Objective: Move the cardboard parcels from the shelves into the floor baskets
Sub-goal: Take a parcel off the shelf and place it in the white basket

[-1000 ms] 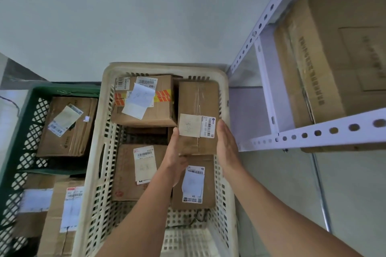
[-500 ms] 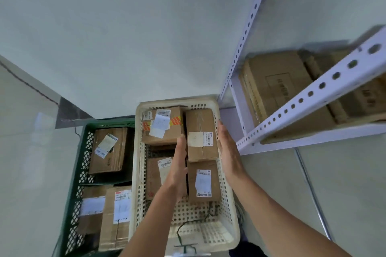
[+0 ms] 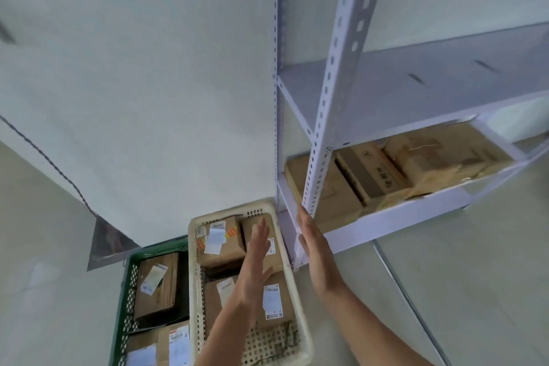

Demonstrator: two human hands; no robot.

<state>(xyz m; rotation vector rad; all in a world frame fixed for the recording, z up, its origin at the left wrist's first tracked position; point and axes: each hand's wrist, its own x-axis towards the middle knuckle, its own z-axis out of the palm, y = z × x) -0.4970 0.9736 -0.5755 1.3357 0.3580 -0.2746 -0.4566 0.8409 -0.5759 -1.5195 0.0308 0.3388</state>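
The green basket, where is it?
In the head view the green basket sits on the floor at the lower left, right beside the white basket and near the wall, with cardboard parcels inside.

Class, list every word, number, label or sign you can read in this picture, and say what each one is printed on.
No text can be read.
White shipping labels on the parcels in the cream basket: barcodes and print, too small and blurred.
Labels on the parcels in the green basket: blurred.
Dark printed marks on the cartons on the lower shelf: characters visible, not legible.
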